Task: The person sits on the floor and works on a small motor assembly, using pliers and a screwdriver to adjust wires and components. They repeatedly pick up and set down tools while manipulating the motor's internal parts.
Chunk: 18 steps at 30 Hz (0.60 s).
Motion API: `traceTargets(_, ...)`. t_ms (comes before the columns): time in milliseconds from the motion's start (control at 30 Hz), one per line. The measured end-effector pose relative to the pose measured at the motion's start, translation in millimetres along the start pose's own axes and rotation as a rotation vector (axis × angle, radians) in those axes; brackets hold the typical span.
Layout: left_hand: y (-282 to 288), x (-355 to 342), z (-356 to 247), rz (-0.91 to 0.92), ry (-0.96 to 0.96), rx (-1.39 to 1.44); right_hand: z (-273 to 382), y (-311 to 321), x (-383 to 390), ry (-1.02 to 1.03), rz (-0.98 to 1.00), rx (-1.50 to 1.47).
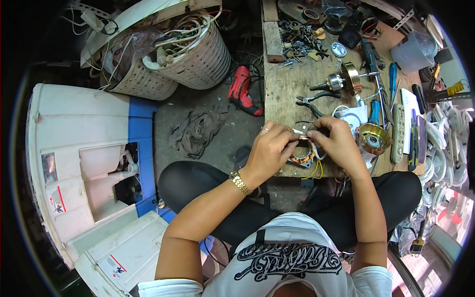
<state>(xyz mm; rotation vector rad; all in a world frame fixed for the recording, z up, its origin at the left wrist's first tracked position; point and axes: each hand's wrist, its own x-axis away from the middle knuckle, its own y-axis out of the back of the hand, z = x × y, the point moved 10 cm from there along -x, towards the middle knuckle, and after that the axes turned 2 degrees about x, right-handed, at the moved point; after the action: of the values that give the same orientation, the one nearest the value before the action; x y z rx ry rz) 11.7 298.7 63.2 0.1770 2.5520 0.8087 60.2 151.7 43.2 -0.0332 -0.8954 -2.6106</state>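
Note:
A ring-shaped motor stator [302,159] with copper windings lies at the near edge of the wooden bench, yellow and white wires trailing from it. My left hand [273,142] reaches in from the left, its thumb and fingers closed at the top of the ring. From the other side my right hand [337,140] pinches the same upper part of the windings. The fingertips hide the exact spot they grip. Just beyond the hands lie pliers [312,106] with dark handles. Right of my right hand sits a brass-coloured motor housing [374,139].
The wooden bench [284,91] also bears a rotor [335,81], screwdrivers, a power strip [398,133] and loose hardware. A red drill [242,91] and a dark cloth [195,131] lie on the floor, with baskets [195,54] behind. A white-and-blue machine [79,114] stands left.

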Motion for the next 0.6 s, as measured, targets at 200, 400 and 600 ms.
traceTargets(200, -0.5, -0.8, -3.7, -0.006, -0.032, -0.013, 14.6, -1.6, 2.5, 0.158, -0.081, 0.154)
traceTargets(400, -1.5, -0.2, -0.2, -0.010, -0.020, -0.026, 19.3, -3.8, 0.7, 0.189, -0.014, 0.212)
traceTargets(600, -1.1, -1.1, -1.1, -0.016, -0.042, -0.014, 0.2, -10.4, -5.2, -0.064, 0.142, 0.169)
